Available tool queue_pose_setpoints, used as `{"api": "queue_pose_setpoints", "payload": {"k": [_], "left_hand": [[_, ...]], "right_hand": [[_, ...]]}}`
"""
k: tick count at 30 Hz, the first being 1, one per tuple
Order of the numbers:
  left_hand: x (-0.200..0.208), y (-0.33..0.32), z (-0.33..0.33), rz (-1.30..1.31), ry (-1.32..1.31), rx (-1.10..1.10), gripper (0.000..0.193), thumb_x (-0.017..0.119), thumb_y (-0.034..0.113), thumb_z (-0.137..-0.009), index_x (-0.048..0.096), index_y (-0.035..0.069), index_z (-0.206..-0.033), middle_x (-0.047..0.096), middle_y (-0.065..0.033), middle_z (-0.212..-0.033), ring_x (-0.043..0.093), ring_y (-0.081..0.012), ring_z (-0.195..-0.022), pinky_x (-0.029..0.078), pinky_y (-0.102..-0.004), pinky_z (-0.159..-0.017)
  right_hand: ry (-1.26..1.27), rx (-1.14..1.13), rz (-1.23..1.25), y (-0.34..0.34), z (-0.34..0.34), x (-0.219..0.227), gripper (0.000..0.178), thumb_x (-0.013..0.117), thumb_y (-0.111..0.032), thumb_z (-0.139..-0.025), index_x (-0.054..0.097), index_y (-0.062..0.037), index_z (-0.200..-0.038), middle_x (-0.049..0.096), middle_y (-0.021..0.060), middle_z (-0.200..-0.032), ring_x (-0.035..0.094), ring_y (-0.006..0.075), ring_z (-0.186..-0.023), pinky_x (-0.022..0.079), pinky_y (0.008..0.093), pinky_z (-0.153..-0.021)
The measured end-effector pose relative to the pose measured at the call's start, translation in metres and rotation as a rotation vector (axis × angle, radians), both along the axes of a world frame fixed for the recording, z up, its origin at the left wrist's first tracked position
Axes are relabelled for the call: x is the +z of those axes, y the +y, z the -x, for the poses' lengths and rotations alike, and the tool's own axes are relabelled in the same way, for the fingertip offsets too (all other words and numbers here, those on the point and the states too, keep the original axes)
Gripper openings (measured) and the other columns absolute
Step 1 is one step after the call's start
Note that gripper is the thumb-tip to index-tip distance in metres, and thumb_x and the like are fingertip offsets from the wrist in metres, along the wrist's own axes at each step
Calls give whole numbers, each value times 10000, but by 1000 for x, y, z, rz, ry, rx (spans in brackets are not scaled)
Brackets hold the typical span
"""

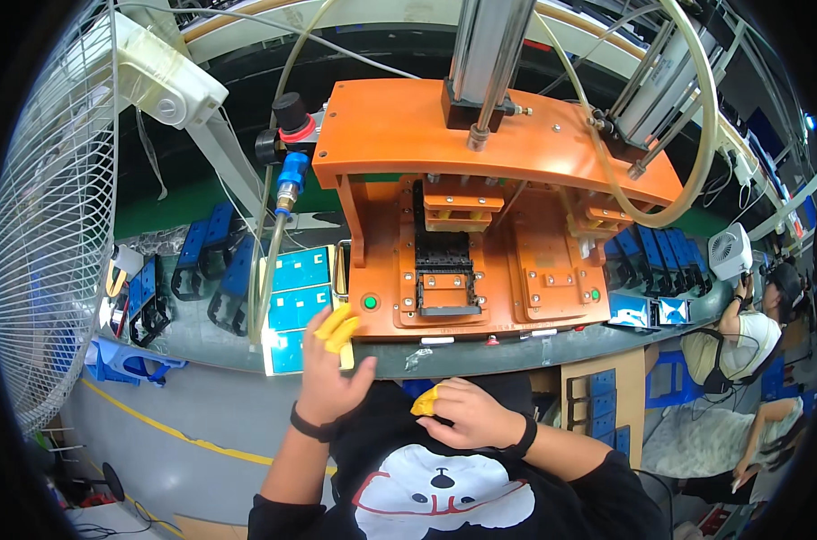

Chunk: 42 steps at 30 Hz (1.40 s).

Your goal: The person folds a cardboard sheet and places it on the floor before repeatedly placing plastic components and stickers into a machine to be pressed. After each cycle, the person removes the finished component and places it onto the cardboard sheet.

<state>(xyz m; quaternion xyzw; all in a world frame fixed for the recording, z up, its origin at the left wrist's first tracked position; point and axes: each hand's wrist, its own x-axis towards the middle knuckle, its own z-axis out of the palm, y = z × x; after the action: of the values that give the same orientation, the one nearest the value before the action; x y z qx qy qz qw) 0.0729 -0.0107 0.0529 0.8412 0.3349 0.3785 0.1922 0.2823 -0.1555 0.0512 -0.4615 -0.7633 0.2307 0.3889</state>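
Observation:
My left hand (329,373) is raised at the bench's front edge, thumb apart, with yellow covers on two fingers. It is open, holds nothing visible, and overlaps the lower right corner of a sheet of blue film pieces (300,301). Close in front of my torso is my right hand (470,412), fingers curled and yellow covers on the fingertips. Whatever it may hold is hidden. Beyond both hands stands an orange press (381,288). A black plastic frame (443,256) lies in its left fixture, partly under the press head.
Black frames with blue faces stand on the bench at left (144,292) and right (665,247). A wire fan guard (58,207) rises at far left. Air hoses (269,270) hang beside the press. A cardboard box (629,378) holds blue parts; another person (746,328) sits at right.

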Motion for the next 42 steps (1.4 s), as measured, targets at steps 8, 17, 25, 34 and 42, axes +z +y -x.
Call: {"api": "queue_pose_setpoints", "payload": {"k": [8,17,25,34,42], "left_hand": [[9,10,-2,121,119,-116,563,712,147,-818,517,18,-1330,525,-205,-1362,415,-416,-1333,334,-483,-1097],[-56,-19,41,12,302,303,532,823,219,-725,587,37,-1167,537,-167,-1320,385,-435,-1357,263,-583,-1111],[-62,-16,44,63,193,291,426,808,151,-733,616,17,-1089,555,-186,-1305,414,-416,-1330,295,-531,-1107],[-72,60,128,414,-103,414,173,719,84,-843,693,26,-1004,703,-106,-1008,649,-207,-946,486,-349,-874],[-44,93,298,189,-413,710,286,618,98,-982,562,-60,-1213,651,-126,-1140,635,-168,-999,514,-284,-860]], "right_hand": [[85,44,140,9,3,-16,163,670,-172,-884,621,-17,-896,585,135,-795,598,344,-776,493,419,-715],[245,72,246,60,34,-67,242,624,-209,-929,498,-10,-983,565,176,-984,591,404,-868,487,445,-726],[147,50,144,84,57,-94,324,657,-262,-895,500,-18,-1039,597,173,-961,596,399,-909,479,460,-776],[-23,67,102,81,55,-91,342,647,-274,-885,531,9,-1039,588,196,-1026,578,398,-993,470,463,-866],[14,103,-19,77,53,-90,349,646,-268,-877,541,2,-1072,582,198,-1052,577,406,-960,474,465,-845]]}}
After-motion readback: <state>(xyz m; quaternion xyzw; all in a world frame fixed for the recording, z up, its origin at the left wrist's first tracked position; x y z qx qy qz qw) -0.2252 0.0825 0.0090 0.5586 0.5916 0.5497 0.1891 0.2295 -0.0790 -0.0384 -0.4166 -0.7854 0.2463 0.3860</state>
